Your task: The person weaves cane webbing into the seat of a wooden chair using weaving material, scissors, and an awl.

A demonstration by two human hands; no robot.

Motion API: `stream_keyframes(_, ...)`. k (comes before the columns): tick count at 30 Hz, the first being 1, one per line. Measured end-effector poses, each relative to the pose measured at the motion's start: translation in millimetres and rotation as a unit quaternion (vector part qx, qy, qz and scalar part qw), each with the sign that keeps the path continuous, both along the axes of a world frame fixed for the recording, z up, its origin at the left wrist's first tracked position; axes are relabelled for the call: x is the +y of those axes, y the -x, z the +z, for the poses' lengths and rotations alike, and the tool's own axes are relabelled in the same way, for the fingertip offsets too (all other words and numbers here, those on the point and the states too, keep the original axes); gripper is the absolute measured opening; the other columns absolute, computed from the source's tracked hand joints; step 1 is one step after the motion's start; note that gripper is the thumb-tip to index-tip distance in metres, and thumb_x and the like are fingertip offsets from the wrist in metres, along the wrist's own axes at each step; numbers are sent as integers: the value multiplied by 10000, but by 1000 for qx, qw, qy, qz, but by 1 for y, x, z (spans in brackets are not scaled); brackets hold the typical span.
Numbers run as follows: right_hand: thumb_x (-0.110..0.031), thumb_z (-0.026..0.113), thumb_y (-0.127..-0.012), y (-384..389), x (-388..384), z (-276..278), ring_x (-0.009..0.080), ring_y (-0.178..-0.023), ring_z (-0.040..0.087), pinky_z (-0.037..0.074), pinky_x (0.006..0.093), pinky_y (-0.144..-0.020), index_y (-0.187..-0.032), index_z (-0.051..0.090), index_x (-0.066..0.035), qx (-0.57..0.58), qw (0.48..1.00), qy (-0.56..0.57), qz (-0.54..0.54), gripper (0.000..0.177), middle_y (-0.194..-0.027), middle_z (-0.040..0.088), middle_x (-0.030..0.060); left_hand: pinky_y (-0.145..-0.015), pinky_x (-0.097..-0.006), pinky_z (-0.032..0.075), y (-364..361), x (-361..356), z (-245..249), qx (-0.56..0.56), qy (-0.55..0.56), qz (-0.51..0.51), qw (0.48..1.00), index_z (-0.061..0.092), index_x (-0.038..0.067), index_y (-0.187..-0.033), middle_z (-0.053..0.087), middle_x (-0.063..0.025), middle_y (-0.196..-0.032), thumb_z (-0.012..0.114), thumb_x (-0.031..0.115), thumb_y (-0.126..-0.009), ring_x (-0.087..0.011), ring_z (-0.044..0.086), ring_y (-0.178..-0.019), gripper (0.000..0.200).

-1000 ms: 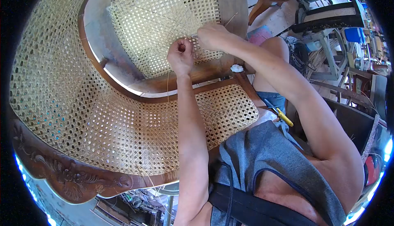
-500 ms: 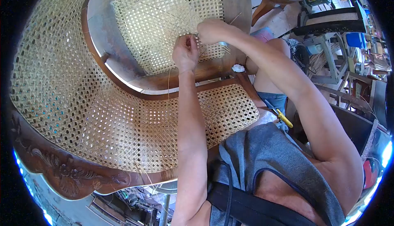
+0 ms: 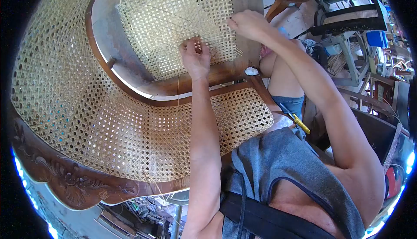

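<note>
At top centre, weave (image 3: 173,17): stretched over frame (image 3: 130,71), open lattice, loose ends poking past far edge.
Left hand (image 3: 195,58): on weave's near edge, fingers curled shut, seemingly pinching strand (image 3: 177,87) hanging down over frame.
Right hand (image 3: 246,24): at weave's right edge, closed in a fist; contents not clear.
Chair back (image 3: 87,108): caned, curving round below frame.
White lump (image 3: 251,71): on frame, just right of Left hand.
Yellow tool (image 3: 300,124): on lap, well apart from both hands.
</note>
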State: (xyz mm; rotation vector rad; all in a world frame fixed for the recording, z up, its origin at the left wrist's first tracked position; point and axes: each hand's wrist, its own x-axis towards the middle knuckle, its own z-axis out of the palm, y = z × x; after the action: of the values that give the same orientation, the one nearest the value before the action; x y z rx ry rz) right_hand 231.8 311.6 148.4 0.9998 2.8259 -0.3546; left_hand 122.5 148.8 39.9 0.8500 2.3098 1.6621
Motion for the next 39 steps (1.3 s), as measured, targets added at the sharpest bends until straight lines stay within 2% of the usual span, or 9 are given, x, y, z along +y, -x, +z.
stream_keyframes(3,-323,521,-895,-1,-1,-10,392,-872,666,520,490,-790,-930,669,-24,116,968,211,-71,336,-880,683,202,-710,-368,524,4,-4,-3,292,-5,47,955,646,28,-1057,561,-180,-1023,692,88,-794,-276,608,-777,274)
stream_keyframes(6,-347,576,-905,7,-8,-23,404,-906,642,509,490,-796,-1032,628,-49,199,959,199,-22,329,-911,669,204,-704,-310,516,4,-7,-3,71,10,1,997,640,8,-1054,561,-144,-1022,711,77,-798,-230,600,-812,275)
stream_keyframes(14,-295,588,-888,18,-10,-13,391,-899,646,501,504,-778,-949,629,-48,76,994,40,67,258,-925,674,174,-646,-381,497,-4,-6,-19,100,2,37,994,602,6,-913,564,-160,-745,664,20,-796,-303,588,-733,133)
stream_keyframes(23,-203,556,-874,-23,48,11,377,-895,657,507,492,-787,-996,645,-75,110,994,-4,-19,198,-911,679,196,-650,-389,497,-15,0,-5,218,68,0,974,559,32,-932,525,-143,-853,659,2,-772,-305,572,-816,191)
stream_keyframes(24,-219,552,-880,-24,40,17,383,-894,655,506,496,-790,-999,644,-73,136,990,-10,-22,210,-913,678,197,-866,-498,463,-22,-3,9,114,133,-34,984,575,33,-1005,543,-234,-1041,646,73,-790,-422,530,-1013,229)
stream_keyframes(27,-244,549,-888,-30,26,34,392,-910,648,500,504,-809,-1004,643,-65,169,985,23,7,233,-938,676,200,-896,-478,461,-25,7,39,208,81,-62,973,596,33,-1092,544,-246,-1109,617,168,-868,-422,528,-1042,263)
stream_keyframes(31,-290,567,-906,-41,-2,52,421,-929,628,480,511,-796,-1002,626,-35,222,970,68,77,280,-950,660,224,-931,-430,445,-31,35,68,2,-114,-207,972,633,11,-1099,608,-223,-1136,484,318,-1007,-326,581,-1034,353)
stream_keyframes(36,-270,543,-898,-45,-19,70,394,-982,628,494,504,-841,-991,635,-32,161,979,106,62,272,-1026,661,206,-728,-202,448,-26,21,71,-107,-106,-251,956,680,10,-1030,665,4,-900,629,149,-953,-69,550,-803,166)
stream_keyframes(39,-278,565,-899,-34,-14,53,409,-967,628,490,500,-831,-1012,635,-42,160,978,110,72,271,-983,662,219,-725,-219,464,-16,18,60,-103,-127,-214,963,690,1,-994,675,-10,-881,652,154,-940,-73,568,-795,167)
